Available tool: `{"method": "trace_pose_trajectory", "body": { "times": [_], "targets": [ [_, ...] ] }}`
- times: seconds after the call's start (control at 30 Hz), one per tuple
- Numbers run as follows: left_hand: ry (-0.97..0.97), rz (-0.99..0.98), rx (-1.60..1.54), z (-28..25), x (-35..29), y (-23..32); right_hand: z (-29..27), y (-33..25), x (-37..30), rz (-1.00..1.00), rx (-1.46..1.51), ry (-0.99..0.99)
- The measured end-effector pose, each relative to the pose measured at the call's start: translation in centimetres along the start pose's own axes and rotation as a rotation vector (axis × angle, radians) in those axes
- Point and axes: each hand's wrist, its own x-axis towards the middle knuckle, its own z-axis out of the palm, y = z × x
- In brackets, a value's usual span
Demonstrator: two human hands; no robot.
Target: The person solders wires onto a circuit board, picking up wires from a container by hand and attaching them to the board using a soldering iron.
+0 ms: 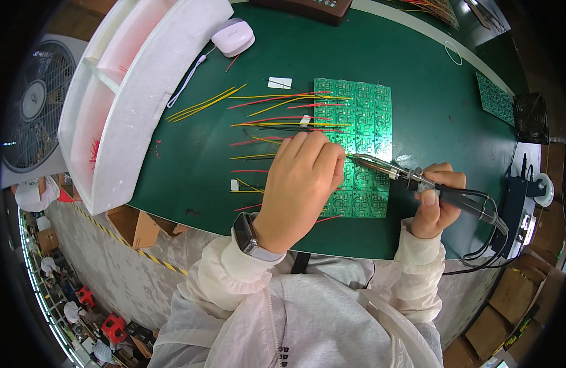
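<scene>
My right hand (439, 196) is wrapped round a soldering iron (412, 178) with a metal feed tube along it; a cable trails from its back end. The iron's tip points left and meets the green circuit board panel (372, 116) near my left fingertips. Over the panel's left side, my left hand (304, 184) is closed in a pinch at the iron's tip. A yellow wire (252, 157) runs under that hand, and a bit of yellow shows at the fingertips. Several red, yellow and black wires (283, 107) lie across the panel's left edge; my hand hides some of them.
A white foam tray (133, 110) with red wires stands at the left. Loose yellow wires (203, 104) and a pale lilac case (234, 38) lie beside it. At the right are a dark soldering unit (517, 208), cables and another board (496, 98). A fan (34, 98) stands far left.
</scene>
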Motion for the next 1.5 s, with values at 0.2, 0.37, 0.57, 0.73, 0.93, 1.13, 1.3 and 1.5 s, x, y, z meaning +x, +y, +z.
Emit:
{"method": "trace_pose_trajectory", "body": {
  "times": [0.2,0.37,0.57,0.73,0.93,1.13,1.3,1.5],
  "targets": [
    [-0.004,0.005,0.010,-0.02,-0.01,-0.07,0.08,-0.07,0.01,0.002,0.002,-0.002],
    [-0.005,-0.017,-0.036,-0.16,0.03,-0.09,0.06,-0.05,0.03,0.016,0.003,0.012],
    [0.020,-0.078,-0.157,0.21,-0.30,-0.28,0.21,-0.09,-0.01,0.017,-0.003,0.025],
    [0.043,-0.040,-0.098,0.45,-0.38,-0.42,0.13,0.28,-0.25,-0.013,-0.006,0.033],
    [0.037,-0.029,-0.081,0.63,-0.40,-0.43,0.05,0.14,-0.11,-0.002,0.092,0.090],
    [0.038,-0.044,-0.113,0.53,-0.35,-0.45,0.27,0.13,-0.22,0.016,0.086,0.059],
    [0.036,-0.047,-0.137,0.66,-0.26,-0.63,0.22,0.37,-0.25,0.037,0.074,0.049],
    [0.032,-0.059,-0.176,0.61,-0.21,-0.59,0.18,0.19,-0.21,0.047,0.071,0.049]
  ]
}}
